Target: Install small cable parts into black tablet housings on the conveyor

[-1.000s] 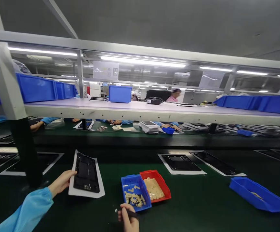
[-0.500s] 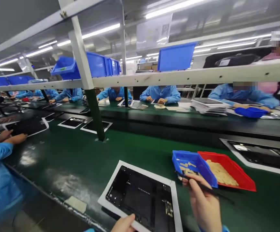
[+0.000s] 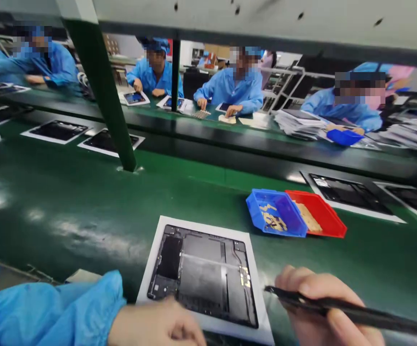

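Observation:
Black tweezers [image 3: 338,305] are gripped in my right hand [image 3: 324,307], their tips pointing left toward the tablet's right edge, apart from it. A dark tablet housing [image 3: 203,274] with its inner parts exposed lies on a white sheet [image 3: 156,240] in front of me. Over the sheet's lower left edge is my left hand [image 3: 161,322]; its fingers are blurred and cut off by the picture's bottom edge, so I cannot tell whether they hold anything. Beyond my right hand stand a blue bin [image 3: 284,216] with small cream pieces and a red bin [image 3: 324,216] with cream strips.
More housings on white sheets lie along the raised belt, such as one at the right [image 3: 350,192] and one at the left [image 3: 57,129]. A green post [image 3: 104,96] rises from the green bench [image 3: 179,192]. Across the belt several people in blue work.
The view has tilted down. My left hand has come off the sheet's near edge and moved left and inward. My right hand with the tweezers has drawn back from the blue bin toward me.

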Motion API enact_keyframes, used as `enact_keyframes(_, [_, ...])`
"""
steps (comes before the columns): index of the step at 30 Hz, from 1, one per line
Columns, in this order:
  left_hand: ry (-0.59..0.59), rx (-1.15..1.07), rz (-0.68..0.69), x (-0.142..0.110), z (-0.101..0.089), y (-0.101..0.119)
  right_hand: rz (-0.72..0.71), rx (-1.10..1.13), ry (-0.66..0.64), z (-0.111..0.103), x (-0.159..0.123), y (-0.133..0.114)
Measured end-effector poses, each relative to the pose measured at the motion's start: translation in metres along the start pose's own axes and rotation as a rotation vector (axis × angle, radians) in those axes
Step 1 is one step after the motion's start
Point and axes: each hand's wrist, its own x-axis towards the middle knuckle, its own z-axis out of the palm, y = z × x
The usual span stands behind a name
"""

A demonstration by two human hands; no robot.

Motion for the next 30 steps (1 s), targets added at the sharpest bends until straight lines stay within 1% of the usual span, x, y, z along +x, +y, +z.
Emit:
enact_keyframes(1, [0.171,0.247,0.163,0.003,-0.019,0.004,0.032,0.000,0.021,0.012,0.007,0.008])
enact_keyframes(2, [0.306,0.468,0.296,0.008,-0.039,0.006,0.063,0.020,0.046,0.023,0.015,0.020])
enact_keyframes(3, [0.446,0.618,0.365,0.015,-0.059,0.006,0.106,0.066,0.060,0.034,0.023,0.033])
enact_keyframes(4, [0.596,0.714,0.371,0.022,-0.077,0.004,0.162,0.122,0.078,0.045,0.031,0.048])
enact_keyframes(5, [0.663,0.772,0.367,0.028,-0.092,0.000,0.228,0.186,0.090,0.055,0.037,0.064])
enact_keyframes(6, [0.689,0.804,0.357,0.032,-0.105,-0.005,0.300,0.241,0.102,0.064,0.042,0.079])
enact_keyframes(7, [0.675,0.829,0.346,0.035,-0.114,-0.011,0.352,0.274,0.123,0.071,0.045,0.095])
enact_keyframes(9, [0.583,0.886,0.349,0.036,-0.124,-0.021,0.404,0.255,0.179,0.080,0.047,0.122])
enact_keyframes(11, [0.520,0.952,0.359,0.032,-0.127,-0.028,0.408,0.147,0.206,0.082,0.043,0.142])
enact_keyframes(13, [0.512,0.966,0.365,0.028,-0.129,-0.032,0.405,0.019,0.180,0.081,0.037,0.152])
enact_keyframes(15, [0.527,0.936,0.366,0.025,-0.130,-0.032,0.413,-0.065,0.131,0.081,0.033,0.156])
enact_keyframes(18, [0.526,0.928,0.346,0.026,-0.130,-0.031,0.413,-0.106,0.098,0.082,0.032,0.155])
enact_keyframes(22, [0.485,0.949,0.346,0.029,-0.128,-0.029,0.370,-0.110,0.154,0.083,0.034,0.155])
enact_keyframes(24, [0.496,0.925,0.342,0.027,-0.128,-0.029,0.368,-0.119,0.160,0.083,0.034,0.155])
enact_keyframes(27, [0.531,0.877,0.332,0.019,-0.129,-0.030,0.427,-0.175,0.103,0.085,0.034,0.154])
enact_keyframes(30, [0.521,0.829,0.315,0.012,-0.131,-0.032,0.471,-0.255,0.054,0.087,0.034,0.154])
